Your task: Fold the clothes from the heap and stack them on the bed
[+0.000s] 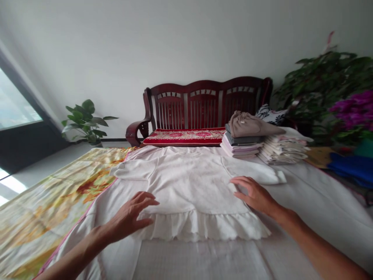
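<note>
A white long-sleeved top point(189, 186) with a ruffled hem lies spread out, its neck end away from me and its hem toward me. At its lower left side is my left hand point(140, 214), fingers apart and holding nothing. My right hand point(252, 194) is over the right side edge, just below the right sleeve, with thumb and fingers spread. Whether either hand touches the fabric, I cannot tell. Under the top is a pale sheet point(198, 258) with a pink edge.
Folded clothes stand in two stacks at the back right, a brown garment point(247, 125) topping the left one and light cloth point(284, 147) forming the other. A yellow floral cloth point(67, 194) covers the left side. Beyond are a wooden bench point(204, 105) and a potted plant point(87, 120).
</note>
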Action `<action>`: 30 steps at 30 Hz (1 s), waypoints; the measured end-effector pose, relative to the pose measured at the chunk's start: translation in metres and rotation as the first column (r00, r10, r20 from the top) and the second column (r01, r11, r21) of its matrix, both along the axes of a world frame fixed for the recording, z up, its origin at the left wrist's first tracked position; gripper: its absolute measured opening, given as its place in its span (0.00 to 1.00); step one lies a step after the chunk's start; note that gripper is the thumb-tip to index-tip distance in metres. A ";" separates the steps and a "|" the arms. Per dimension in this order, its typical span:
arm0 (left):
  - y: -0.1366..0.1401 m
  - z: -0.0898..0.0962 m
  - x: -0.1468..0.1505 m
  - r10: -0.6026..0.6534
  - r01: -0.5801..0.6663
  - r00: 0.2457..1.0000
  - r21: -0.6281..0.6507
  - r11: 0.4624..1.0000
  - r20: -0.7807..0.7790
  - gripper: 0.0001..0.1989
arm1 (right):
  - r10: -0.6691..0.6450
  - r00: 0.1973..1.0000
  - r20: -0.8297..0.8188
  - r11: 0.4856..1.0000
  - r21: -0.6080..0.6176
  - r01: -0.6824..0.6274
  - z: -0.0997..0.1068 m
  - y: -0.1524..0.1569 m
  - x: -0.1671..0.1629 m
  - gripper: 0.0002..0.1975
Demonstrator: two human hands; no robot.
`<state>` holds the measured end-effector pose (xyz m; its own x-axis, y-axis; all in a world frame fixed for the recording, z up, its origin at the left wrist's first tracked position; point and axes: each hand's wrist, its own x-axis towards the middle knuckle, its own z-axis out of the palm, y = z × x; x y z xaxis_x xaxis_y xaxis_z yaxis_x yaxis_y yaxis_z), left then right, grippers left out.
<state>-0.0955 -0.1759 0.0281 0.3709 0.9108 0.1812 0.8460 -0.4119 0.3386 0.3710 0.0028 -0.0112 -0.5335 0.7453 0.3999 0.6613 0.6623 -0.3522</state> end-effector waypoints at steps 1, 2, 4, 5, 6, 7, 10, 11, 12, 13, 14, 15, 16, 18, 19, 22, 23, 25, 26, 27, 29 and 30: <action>-0.010 0.001 0.000 -0.016 0.016 1.000 -0.007 1.000 -0.022 0.24 | 0.011 1.000 -0.009 0.997 -0.072 -0.011 0.006 -0.010 0.006 0.19; -0.018 0.001 -0.001 -0.018 0.018 0.999 -0.005 1.000 -0.046 0.26 | 0.029 1.000 -0.005 0.987 -0.156 -0.030 0.011 -0.021 0.012 0.19; -0.027 -0.005 -0.003 0.001 0.001 0.997 0.027 1.000 -0.080 0.25 | 0.090 0.996 0.026 0.940 -0.333 -0.077 0.022 -0.041 0.021 0.21; -0.029 -0.009 -0.004 0.012 -0.008 0.996 0.051 0.999 -0.088 0.24 | 0.126 0.991 0.046 0.910 -0.403 -0.097 0.025 -0.049 0.025 0.24; -0.029 -0.013 -0.005 0.020 -0.013 0.996 0.072 0.997 -0.092 0.22 | 0.154 0.986 0.065 0.886 -0.450 -0.109 0.027 -0.057 0.027 0.28; -0.028 -0.017 -0.006 0.028 -0.019 0.995 0.090 0.996 -0.094 0.20 | 0.167 0.983 0.081 0.875 -0.472 -0.109 0.027 -0.063 0.028 0.31; -0.024 -0.023 -0.010 0.073 -0.063 0.994 0.114 0.992 -0.087 0.16 | 0.114 0.990 0.088 0.902 -0.427 -0.066 0.019 -0.071 0.027 0.32; -0.023 -0.022 -0.012 0.097 -0.088 0.992 0.121 0.989 -0.077 0.15 | 0.078 0.995 0.066 0.916 -0.398 -0.045 0.015 -0.071 0.026 0.29; -0.022 -0.020 -0.014 0.126 -0.117 0.990 0.131 0.984 -0.062 0.15 | 0.047 0.998 0.035 0.926 -0.377 -0.030 0.012 -0.070 0.025 0.26; -0.022 -0.017 -0.016 0.156 -0.149 0.987 0.145 0.978 -0.042 0.15 | 0.025 1.000 0.000 0.929 -0.369 -0.023 0.010 -0.069 0.024 0.23; -0.023 -0.014 -0.019 0.185 -0.179 0.983 0.163 0.970 -0.022 0.15 | 0.008 0.999 -0.036 0.924 -0.381 -0.021 0.010 -0.068 0.023 0.21; -0.024 -0.011 -0.020 0.209 -0.205 0.978 0.181 0.962 -0.001 0.15 | -0.010 0.998 -0.070 0.911 -0.411 -0.019 0.012 -0.067 0.023 0.20; -0.026 -0.008 -0.022 0.220 -0.219 0.975 0.196 0.956 0.016 0.14 | -0.032 0.994 -0.101 0.891 -0.454 -0.018 0.015 -0.066 0.023 0.19; -0.032 -0.005 -0.021 0.192 -0.191 0.981 0.195 0.962 0.016 0.12 | -0.080 0.984 -0.157 0.839 -0.544 -0.019 0.022 -0.066 0.025 0.20; -0.035 -0.006 -0.019 0.159 -0.156 0.987 0.184 0.971 -0.003 0.10 | -0.099 0.979 -0.180 0.815 -0.579 -0.024 0.025 -0.067 0.026 0.21; -0.041 -0.012 -0.012 0.067 -0.051 0.992 0.148 0.988 -0.104 0.15 | -0.104 0.976 -0.191 0.787 -0.616 -0.037 0.027 -0.070 0.027 0.25; -0.041 -0.015 -0.010 0.059 -0.040 0.990 0.148 0.988 -0.128 0.14 | -0.100 0.981 -0.167 0.792 -0.610 -0.024 0.025 -0.071 0.027 0.26; -0.038 -0.019 -0.009 0.067 -0.044 0.988 0.160 0.986 -0.140 0.10 | -0.086 0.990 -0.108 0.821 -0.570 0.009 0.020 -0.073 0.026 0.29; -0.036 -0.020 -0.009 0.074 -0.051 0.988 0.166 0.985 -0.135 0.11 | -0.078 0.993 -0.084 0.840 -0.543 0.020 0.018 -0.074 0.025 0.28; -0.033 -0.020 -0.009 0.082 -0.060 0.989 0.169 0.984 -0.127 0.13 | -0.071 0.995 -0.070 0.855 -0.519 0.025 0.016 -0.075 0.024 0.27; -0.031 -0.019 -0.010 0.090 -0.070 0.990 0.171 0.983 -0.109 0.14 | -0.068 0.996 -0.064 0.868 -0.496 0.027 0.013 -0.076 0.023 0.25; -0.030 -0.018 -0.011 0.091 -0.073 0.990 0.167 0.983 -0.105 0.12 | -0.073 0.995 -0.067 0.866 -0.498 0.030 0.012 -0.076 0.023 0.24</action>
<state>-0.1061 -0.2063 0.0099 0.3224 0.9009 0.2906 0.9081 -0.3810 0.1739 0.3940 -0.0732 0.0008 -0.4706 0.8823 0.0099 0.6449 0.3516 -0.6786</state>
